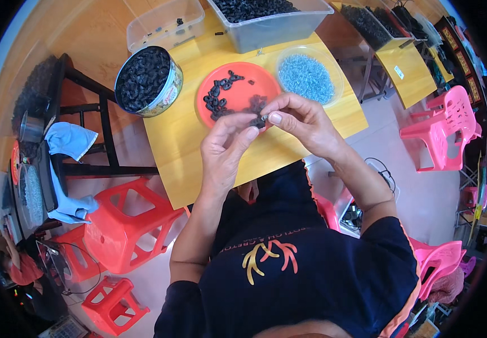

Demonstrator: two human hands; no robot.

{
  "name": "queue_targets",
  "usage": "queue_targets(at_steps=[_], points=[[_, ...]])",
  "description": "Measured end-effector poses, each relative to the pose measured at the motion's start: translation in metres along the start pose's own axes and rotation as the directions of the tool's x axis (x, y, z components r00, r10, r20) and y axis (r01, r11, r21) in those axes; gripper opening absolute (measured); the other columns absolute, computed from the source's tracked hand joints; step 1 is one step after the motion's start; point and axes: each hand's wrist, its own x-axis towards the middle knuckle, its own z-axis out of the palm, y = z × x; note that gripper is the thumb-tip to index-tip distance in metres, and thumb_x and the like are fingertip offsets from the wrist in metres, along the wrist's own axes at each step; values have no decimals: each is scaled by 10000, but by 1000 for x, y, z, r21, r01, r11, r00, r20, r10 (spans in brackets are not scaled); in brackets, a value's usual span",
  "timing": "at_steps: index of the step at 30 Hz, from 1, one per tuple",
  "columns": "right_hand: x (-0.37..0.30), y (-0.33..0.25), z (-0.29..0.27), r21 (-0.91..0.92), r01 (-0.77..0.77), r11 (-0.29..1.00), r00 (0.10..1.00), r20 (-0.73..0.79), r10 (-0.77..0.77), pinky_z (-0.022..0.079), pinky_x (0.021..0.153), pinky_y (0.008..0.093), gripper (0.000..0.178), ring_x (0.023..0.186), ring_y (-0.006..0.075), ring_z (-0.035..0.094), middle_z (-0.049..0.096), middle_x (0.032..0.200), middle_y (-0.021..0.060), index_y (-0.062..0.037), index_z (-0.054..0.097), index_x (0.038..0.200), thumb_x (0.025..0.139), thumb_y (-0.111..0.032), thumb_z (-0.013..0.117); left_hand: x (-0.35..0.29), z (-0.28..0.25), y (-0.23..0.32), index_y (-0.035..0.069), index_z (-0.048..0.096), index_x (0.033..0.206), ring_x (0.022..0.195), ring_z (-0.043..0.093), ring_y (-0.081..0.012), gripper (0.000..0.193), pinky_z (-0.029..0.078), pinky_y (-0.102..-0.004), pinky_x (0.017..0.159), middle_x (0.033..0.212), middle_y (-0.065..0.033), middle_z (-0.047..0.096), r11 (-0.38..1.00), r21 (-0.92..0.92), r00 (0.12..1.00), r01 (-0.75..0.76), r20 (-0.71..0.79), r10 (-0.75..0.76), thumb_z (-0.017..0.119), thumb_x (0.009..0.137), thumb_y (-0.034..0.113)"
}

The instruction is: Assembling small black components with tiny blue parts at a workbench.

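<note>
That plate (237, 100) is bright red-orange on a yellow table (176, 152), and the bits (215, 103) over there are black. The beads (306, 78) gleam pale blue. The near-black shirt (322, 276) wears a yellow-and-coral emblem (251, 263); stools (108, 242) are red, chairs (441, 115) pink.

The left forearm (203, 222) and right forearm (364, 183) reach forward from the torso (305, 281). Ahead of the torso, the left hand (222, 149) and right hand (311, 128) each pinch with thumb and curled fingers, fingertips close together, palms turned inward.
</note>
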Motion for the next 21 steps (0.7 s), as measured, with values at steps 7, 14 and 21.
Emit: queue_targets(at_steps=[7,14,21], points=[[1,-8,-2,-123,-64,990,997,33,69,474,812,241,135,896,86,584,623,946,23,-9,619,994,895,-96,640,-1,-3,-5,-4,597,1074,933,624,-140,190,478,-272,864,1011,-74,652,1000,12,1000,20,3,-20,618,885,7],[-5,-16,-10,-348,-241,906,948,117,297,461,705,205,68,777,40,566,623,838,-13,-12,627,908,844,-20,648,-21,-13,-26,-3,612,1034,926,594,-94,163,470,-230,806,980,-41,636,987,106,992,125,23,-128,636,874,5],[-7,-13,-9,-368,-297,881,917,148,371,458,699,202,72,777,39,562,623,836,-12,-6,626,900,833,-8,653,-33,-12,-30,6,623,1013,880,606,-90,158,472,-223,773,951,-34,649,971,161,982,179,25,-185,662,867,51]])
